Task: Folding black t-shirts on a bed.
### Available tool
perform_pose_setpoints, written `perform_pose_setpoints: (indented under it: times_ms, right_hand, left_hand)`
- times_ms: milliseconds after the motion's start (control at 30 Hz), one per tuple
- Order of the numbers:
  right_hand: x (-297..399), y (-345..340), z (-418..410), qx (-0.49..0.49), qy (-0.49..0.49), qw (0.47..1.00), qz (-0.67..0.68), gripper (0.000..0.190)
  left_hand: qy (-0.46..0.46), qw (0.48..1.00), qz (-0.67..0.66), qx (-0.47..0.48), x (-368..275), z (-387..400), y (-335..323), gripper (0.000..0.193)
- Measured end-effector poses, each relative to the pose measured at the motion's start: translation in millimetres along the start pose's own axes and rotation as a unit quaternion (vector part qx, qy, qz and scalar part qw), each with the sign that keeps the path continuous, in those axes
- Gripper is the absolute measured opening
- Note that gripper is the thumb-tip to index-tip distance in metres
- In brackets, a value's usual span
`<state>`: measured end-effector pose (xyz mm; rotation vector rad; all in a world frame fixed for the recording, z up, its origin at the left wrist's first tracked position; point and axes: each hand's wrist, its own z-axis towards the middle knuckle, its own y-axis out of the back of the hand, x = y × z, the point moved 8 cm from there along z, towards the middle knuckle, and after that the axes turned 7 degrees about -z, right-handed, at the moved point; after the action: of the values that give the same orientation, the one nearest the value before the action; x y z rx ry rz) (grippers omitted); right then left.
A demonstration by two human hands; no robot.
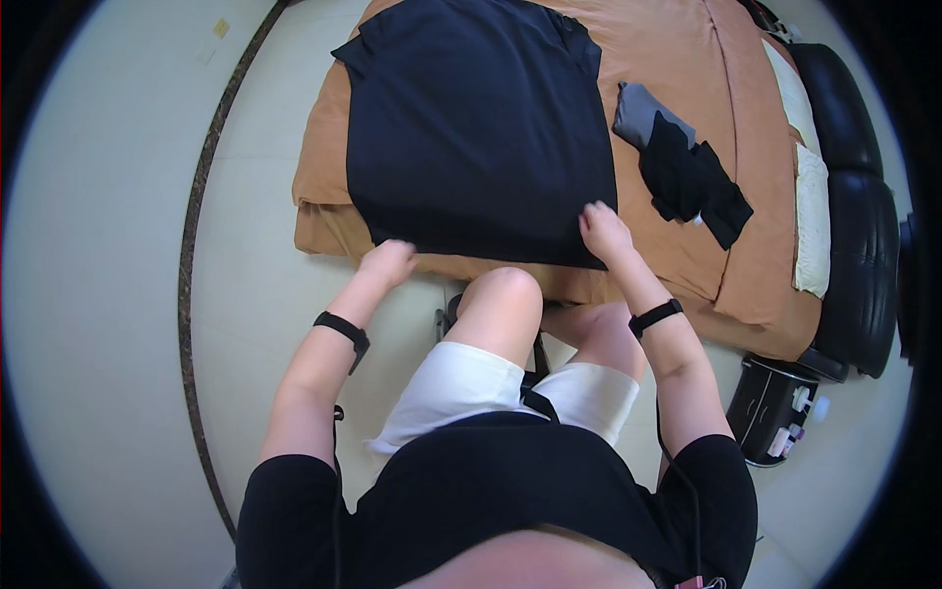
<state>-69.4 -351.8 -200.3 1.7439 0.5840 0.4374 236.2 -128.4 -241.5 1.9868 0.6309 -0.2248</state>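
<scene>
A black short-sleeved shirt (478, 140) lies spread on the bed, its hem towards me and its sleeves at the far end. At the hem's left corner is my left hand (390, 263), fingers curled and slightly blurred. My right hand (606, 233) is over the shirt's right edge, just above the other hem corner, also with bent fingers. Whether either hand pinches the cloth is hidden by the fingers. The fabric between them lies mostly flat, with faint creases.
An orange-brown bedspread (677, 44) covers the bed. Right of the shirt lie a folded grey garment (651, 110) and a crumpled black garment (692, 177). A pale pillow (812, 221) rests by the black padded headboard (861, 243). A dark bedside cabinet (765, 412) stands at right.
</scene>
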Motion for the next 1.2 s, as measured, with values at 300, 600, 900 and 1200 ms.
perform_pose_setpoints:
  times_ms: [300,600,900,1200]
  right_hand:
    - [65.3,21.8,105.5,-0.198,0.052,0.979,0.018,0.047]
    - [-64.8,-32.3,129.2,-0.184,-0.276,0.943,-0.006,0.058]
    - [102.8,41.8,258.2,-0.274,0.13,0.952,0.031,0.046]
    - [-65.7,30.1,358.6,-0.269,-0.225,0.929,-0.117,0.056]
  left_hand:
    - [-0.179,0.94,0.003,-0.292,-97.0,110.8,84.6,0.045]
    - [0.287,0.869,0.144,-0.377,81.8,111.0,137.8,0.061]
    - [-0.181,0.941,0.071,-0.278,-62.6,257.8,150.1,0.049]
    - [0.19,0.861,0.294,-0.369,130.2,312.2,265.6,0.051]
